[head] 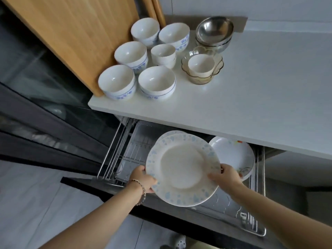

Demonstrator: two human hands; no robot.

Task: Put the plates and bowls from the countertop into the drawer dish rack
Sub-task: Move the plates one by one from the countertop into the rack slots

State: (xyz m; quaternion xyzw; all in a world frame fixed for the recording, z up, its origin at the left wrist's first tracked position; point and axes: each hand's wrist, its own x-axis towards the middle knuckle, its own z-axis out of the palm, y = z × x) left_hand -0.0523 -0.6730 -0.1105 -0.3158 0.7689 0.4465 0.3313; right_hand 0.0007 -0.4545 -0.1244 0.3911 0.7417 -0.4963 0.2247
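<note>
I hold a white plate with pale blue spots [182, 169] over the open drawer dish rack [124, 155]. My left hand [143, 178] grips its left rim and my right hand [224, 175] grips its right rim. A second spotted plate edge [170, 133] shows just behind it. White plates with a floral print [235, 155] stand in the rack to the right. On the white countertop [251, 97] sit several white bowls with blue patterns [156, 81], stacked small white cups [163, 54], a glass bowl holding a white cup [202, 69] and stacked steel bowls [214, 31].
A wooden cutting board [71, 33] leans at the left of the counter, touching the bowls. A dark glass-fronted cabinet [45, 97] stands left of the drawer. The drawer front [107, 190] juts out over the light floor. A slipper [179, 242] shows at the bottom.
</note>
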